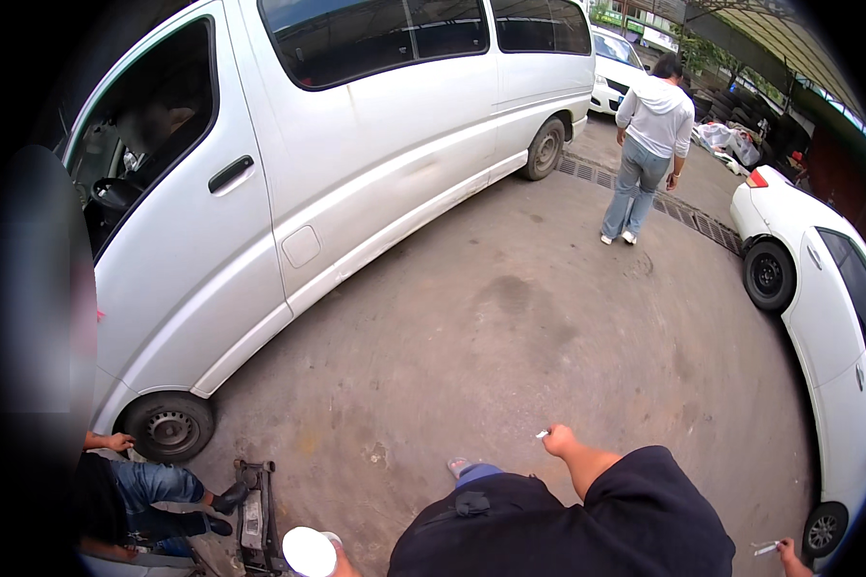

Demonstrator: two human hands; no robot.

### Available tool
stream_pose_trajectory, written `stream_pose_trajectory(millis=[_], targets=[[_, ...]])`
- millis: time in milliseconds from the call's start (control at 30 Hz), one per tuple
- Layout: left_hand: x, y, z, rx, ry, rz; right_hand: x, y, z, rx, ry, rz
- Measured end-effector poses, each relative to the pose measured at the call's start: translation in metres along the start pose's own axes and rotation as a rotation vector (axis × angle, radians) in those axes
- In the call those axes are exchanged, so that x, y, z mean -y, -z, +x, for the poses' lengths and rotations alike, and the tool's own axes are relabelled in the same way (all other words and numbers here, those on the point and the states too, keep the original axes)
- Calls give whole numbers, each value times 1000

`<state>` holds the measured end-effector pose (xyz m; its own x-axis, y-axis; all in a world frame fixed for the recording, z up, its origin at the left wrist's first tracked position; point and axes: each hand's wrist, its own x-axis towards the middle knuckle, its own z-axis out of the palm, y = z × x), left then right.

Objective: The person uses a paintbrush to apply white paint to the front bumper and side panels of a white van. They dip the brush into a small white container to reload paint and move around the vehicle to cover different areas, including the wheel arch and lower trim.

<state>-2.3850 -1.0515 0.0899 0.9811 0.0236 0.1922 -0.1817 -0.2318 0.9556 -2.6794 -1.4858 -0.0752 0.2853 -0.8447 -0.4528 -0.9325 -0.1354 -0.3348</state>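
At the lower left edge, my left hand (344,564) is closed round what looks like a white cup (308,552); only its round white top and part of its side show. My right arm, in a black short sleeve, bends forward in front of my body. Its hand (560,441) is closed, pinching a small white stick (543,434) like a cigarette between the fingers. Below it are my black shirt and one foot (459,465). Another person's hand (789,556) at the lower right corner holds a thin white stick (767,549).
A white van (375,163) fills the left, with a floor jack (254,514) near its front wheel. A seated person in jeans (159,486) is beside that wheel. A white car (827,317) stands at right. A person in a white hoodie (656,125) is near a floor grate (702,226).
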Motion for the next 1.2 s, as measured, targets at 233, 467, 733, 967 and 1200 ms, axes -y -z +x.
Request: stream_pose_trajectory(millis=[233, 467, 733, 967, 1200], targets=[[-32, -41, -12, 8, 36, -69, -8, 7, 20, 18, -9, 15], [-25, -41, -23, -49, 49, -2, 16, 8, 48, -6, 79, 55], [-16, -24, -32, -53, 6, 59, 44, 3, 65, 4, 171, 45], [-25, -19, -29, -87, -29, 109, 60, 3, 64, -14, 194, 54], [-14, -15, -14, -37, -59, 79, 58, 2, 52, -36, 154, 84]])
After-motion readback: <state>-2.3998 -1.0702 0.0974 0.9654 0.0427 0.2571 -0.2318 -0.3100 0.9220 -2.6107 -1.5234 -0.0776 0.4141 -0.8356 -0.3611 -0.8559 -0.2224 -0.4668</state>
